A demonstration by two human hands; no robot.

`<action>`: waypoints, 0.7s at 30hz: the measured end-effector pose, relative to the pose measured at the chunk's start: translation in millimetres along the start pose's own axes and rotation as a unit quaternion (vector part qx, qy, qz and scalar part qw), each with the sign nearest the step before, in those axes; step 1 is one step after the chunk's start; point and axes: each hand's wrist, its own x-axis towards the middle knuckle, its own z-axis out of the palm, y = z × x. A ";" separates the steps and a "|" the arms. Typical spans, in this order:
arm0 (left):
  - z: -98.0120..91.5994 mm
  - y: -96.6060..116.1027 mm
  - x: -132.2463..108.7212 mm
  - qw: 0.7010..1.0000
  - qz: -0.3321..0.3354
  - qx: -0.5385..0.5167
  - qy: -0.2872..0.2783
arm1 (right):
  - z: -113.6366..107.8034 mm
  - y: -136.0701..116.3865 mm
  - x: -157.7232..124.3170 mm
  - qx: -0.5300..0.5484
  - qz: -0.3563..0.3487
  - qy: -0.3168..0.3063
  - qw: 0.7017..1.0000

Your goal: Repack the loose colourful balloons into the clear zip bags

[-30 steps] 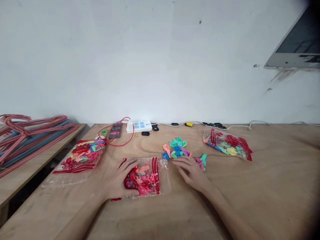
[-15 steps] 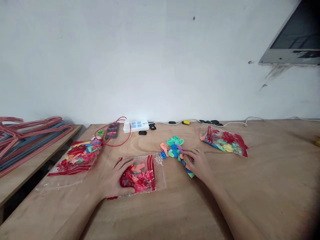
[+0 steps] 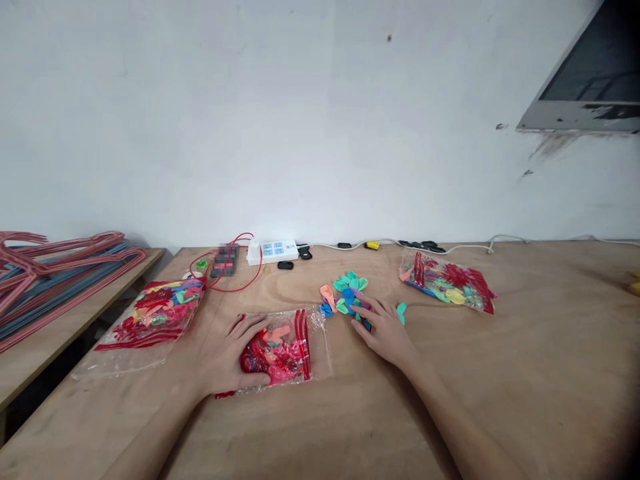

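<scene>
My left hand (image 3: 234,357) curves around the left end of a clear plastic bag of balloons (image 3: 280,350) with red print. Its thumb lies along the near side and its fingers over the far side; the bag lies flat, its clear end pointing right. Over a loose pile of uninflated balloons (image 3: 350,283), green, blue, orange and purple, my right hand (image 3: 383,330) rests with fingers spread. Its fingertips touch the near part of the pile and hide some balloons. A green balloon (image 3: 401,312) pokes out just right of that hand.
Two more balloon bags lie at the left (image 3: 160,307) and right (image 3: 447,280). Along the wall are a white power strip (image 3: 273,251), a red cable (image 3: 240,289), a phone-like blurred object (image 3: 225,261) and small black pieces (image 3: 285,265). Hangers (image 3: 60,273) are stacked on the left table.
My right hand has shifted slightly up and left over the pile, its fingers spreading. The strip of balloons beneath it has moved, with a green one now to its right. My left hand stays put.
</scene>
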 end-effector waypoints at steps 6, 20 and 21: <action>-0.4 -4.9 -1.7 1.000 0.010 0.018 0.010 | 3.0 -28.6 5.2 0.003 -0.065 -0.052 0.997; -1.4 -2.1 -0.8 1.000 0.007 0.030 0.004 | 12.1 -34.3 8.7 0.336 0.079 0.071 0.936; -0.2 -2.8 -0.9 1.000 0.007 0.028 0.004 | 11.1 -32.1 9.3 0.396 0.131 0.086 0.905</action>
